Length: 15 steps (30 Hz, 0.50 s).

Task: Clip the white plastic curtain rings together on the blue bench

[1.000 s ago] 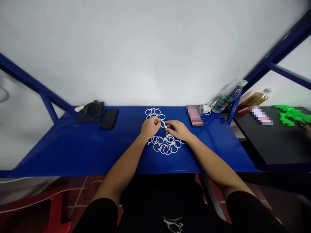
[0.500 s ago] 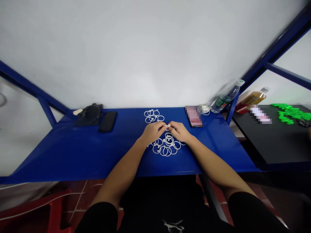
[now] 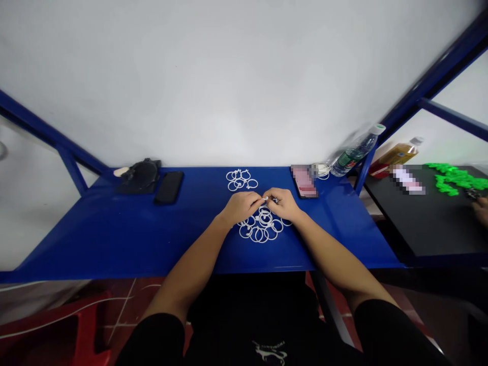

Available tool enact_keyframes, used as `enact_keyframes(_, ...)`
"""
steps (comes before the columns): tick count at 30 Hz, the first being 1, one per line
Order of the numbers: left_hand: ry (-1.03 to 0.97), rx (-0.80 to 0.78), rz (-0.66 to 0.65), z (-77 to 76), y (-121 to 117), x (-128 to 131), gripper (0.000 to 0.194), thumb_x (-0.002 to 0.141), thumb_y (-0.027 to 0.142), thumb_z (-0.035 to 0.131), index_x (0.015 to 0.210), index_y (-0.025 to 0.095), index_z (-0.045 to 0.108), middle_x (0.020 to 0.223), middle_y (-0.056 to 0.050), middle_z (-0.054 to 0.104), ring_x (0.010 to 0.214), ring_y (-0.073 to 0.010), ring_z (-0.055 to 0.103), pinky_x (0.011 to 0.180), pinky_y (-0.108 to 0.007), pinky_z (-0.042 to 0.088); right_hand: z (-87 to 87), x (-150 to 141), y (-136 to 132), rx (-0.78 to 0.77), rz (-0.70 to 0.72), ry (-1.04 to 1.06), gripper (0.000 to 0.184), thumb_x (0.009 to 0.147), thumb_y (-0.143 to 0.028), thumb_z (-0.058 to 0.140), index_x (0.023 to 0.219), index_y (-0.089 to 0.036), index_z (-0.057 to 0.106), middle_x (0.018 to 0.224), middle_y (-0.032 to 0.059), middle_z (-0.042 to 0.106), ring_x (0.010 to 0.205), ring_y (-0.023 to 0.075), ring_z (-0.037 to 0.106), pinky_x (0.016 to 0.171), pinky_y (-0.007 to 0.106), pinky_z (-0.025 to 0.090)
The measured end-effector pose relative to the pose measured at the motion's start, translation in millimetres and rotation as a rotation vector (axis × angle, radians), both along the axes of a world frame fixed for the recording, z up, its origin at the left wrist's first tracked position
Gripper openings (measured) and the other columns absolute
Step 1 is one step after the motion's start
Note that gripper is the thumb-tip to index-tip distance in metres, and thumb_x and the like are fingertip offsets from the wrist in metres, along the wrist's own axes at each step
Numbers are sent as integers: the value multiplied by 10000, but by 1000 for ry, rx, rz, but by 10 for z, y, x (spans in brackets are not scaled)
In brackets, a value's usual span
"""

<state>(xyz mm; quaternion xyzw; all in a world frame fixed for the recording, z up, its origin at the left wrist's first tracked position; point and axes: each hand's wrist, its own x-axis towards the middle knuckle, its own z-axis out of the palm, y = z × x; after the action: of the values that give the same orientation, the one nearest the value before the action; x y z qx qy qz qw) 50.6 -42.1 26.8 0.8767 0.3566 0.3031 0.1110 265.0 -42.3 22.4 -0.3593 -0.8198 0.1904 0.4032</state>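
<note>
Over the middle of the blue table (image 3: 125, 234), my left hand (image 3: 243, 206) and my right hand (image 3: 282, 204) meet, fingertips pinched on one small white plastic ring (image 3: 266, 199). Most of that ring is hidden by my fingers. Below and between my wrists lies a loose pile of white plastic rings (image 3: 263, 234), each with a small knob or catch; some overlap. Farther back, near the wall, a smaller group of similar white rings (image 3: 237, 186) lies on the table, just beyond my left hand.
At left lie a black phone (image 3: 169, 187) and a black crumpled item (image 3: 142, 176). To the right are a pink-screened phone (image 3: 304, 181), a white cable (image 3: 322, 172) and a leaning water bottle (image 3: 353, 154). Another person's hand (image 3: 481, 209) is by green pieces (image 3: 457, 177) on a black table (image 3: 430, 223).
Both my hands stay together on the ring, with the right fingers slightly shifted and curled more around it. The other person's hand has come farther into view at the right edge.
</note>
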Motion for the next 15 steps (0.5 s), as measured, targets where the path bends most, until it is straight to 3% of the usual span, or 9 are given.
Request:
enact_keyframes(4, -33, 25, -60, 28, -18, 21, 289, 1069, 335, 488, 950, 204, 717, 928, -46, 736, 851, -154, 684, 776, -292, 528, 18, 1, 3, -34, 9, 64, 208, 837, -128, 506, 828, -219, 692, 848, 28, 751, 775, 180, 703, 753, 308, 551)
enact_keyframes(7, -64, 58, -31, 31, 12, -21, 259, 1065, 317, 495, 1005, 209, 722, 1037, -60, 741, 954, -161, 695, 849, -295, 545, 16, 29, 15, -2, 14, 48, 261, 920, -155, 497, 1038, -229, 718, 1069, 53, 771, 922, 196, 723, 823, 340, 577)
enact_keyframes(10, -94, 93, 162, -8, 110, -137, 231, 1045, 313, 537, 1031, 209, 743, 1074, -68, 743, 996, -181, 706, 879, -305, 553, -6, 84, 58, 13, -77, -67, 360, 959, -215, 560, 1306, -236, 656, 1238, 93, 731, 878, 199, 709, 794, 367, 590)
enact_keyframes(12, -97, 75, 310, -58, 201, -231, 207, 1020, 300, 579, 1082, 210, 755, 1139, -80, 743, 1025, -202, 713, 888, -313, 557, -16, 132, 104, 9, -93, -162, 340, 951, -221, 591, 1279, -219, 678, 1200, 105, 744, 878, 223, 706, 825, 414, 592)
enact_keyframes(15, -38, -5, 428, -130, 308, -329, 247, 963, 268, 654, 1183, 215, 751, 1236, -101, 739, 1061, -250, 720, 876, -332, 567, -3, 213, 169, 21, -22, -273, 258, 935, -206, 611, 1163, -191, 730, 1124, 112, 770, 1002, 284, 712, 949, 510, 560)
